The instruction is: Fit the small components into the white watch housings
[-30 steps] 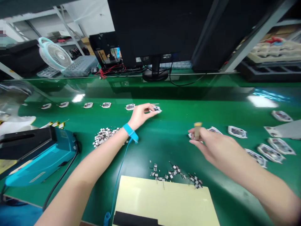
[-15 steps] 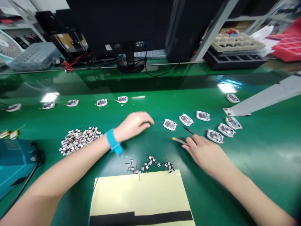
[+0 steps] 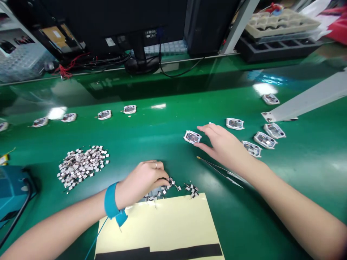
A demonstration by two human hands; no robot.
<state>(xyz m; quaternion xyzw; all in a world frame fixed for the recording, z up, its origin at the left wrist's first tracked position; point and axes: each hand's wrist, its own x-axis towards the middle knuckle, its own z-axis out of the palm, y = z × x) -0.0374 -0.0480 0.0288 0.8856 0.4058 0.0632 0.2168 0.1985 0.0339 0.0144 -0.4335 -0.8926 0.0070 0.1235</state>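
My left hand [image 3: 145,182], with a blue wrist strap [image 3: 111,200], is over the small loose parts [image 3: 170,183] at the yellow sheet's far edge. Its fingers are pinched together among these silver-and-black square parts; what lies between the fingertips is hidden. My right hand [image 3: 223,144] reaches to a white oval casing [image 3: 192,137] with a circuit board inside. Thumb and forefinger are spread around the casing's right end, the thumb at its near edge. Tweezers [image 3: 222,171] lie on the green mat below the right hand, out of its grasp.
More open casings [image 3: 235,124] lie to the right, and others [image 3: 104,115] form a row at the back left. A large heap of small square parts [image 3: 82,164] sits left. A yellow sheet [image 3: 162,227] lies in front. A white metal arm [image 3: 309,95] reaches in from the right.
My right hand has let go of the tweezers and moved up and left to the casing. My left hand has come down and nearer, onto the small parts. The camera view has shifted slightly.
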